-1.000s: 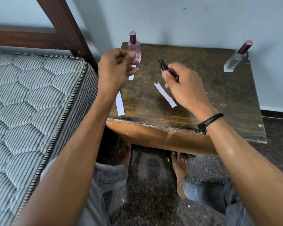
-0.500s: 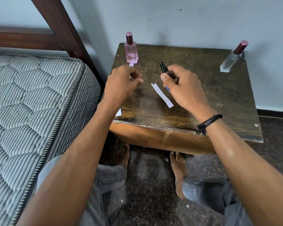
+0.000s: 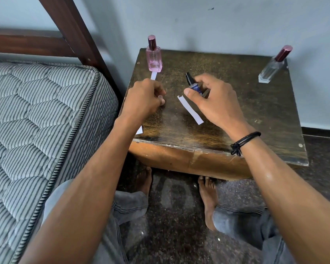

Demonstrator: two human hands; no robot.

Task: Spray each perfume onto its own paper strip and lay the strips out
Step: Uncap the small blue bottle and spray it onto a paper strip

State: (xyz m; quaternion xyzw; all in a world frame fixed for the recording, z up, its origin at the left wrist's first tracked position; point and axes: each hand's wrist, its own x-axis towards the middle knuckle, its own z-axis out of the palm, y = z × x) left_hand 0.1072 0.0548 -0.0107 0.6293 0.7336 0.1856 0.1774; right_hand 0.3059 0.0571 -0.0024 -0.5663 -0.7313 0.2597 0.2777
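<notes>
A pink perfume bottle [image 3: 154, 58] stands at the back left of the wooden table [image 3: 259, 115]. Just in front of it lies a white paper strip [image 3: 153, 75], most of it hidden under my left hand [image 3: 144, 101]; its other end [image 3: 139, 130] pokes out at the table's front left edge. My left hand's fingers are curled down on this strip. My right hand [image 3: 213, 103] grips a small dark blue spray bottle [image 3: 193, 84], black nozzle up. A second strip [image 3: 190, 109] lies flat and slanted just under that bottle. A clear bottle with a maroon cap [image 3: 273, 67] stands at the back right.
A striped mattress [image 3: 36, 121] and dark wooden bed frame [image 3: 71, 25] adjoin the table on the left. A pale wall rises right behind the table. My knees and bare feet [image 3: 208, 195] are below the table's front edge.
My left hand came down from the air with its strip to the table in front of the pink bottle. My right hand stayed near the middle strip, its bottle now more upright.
</notes>
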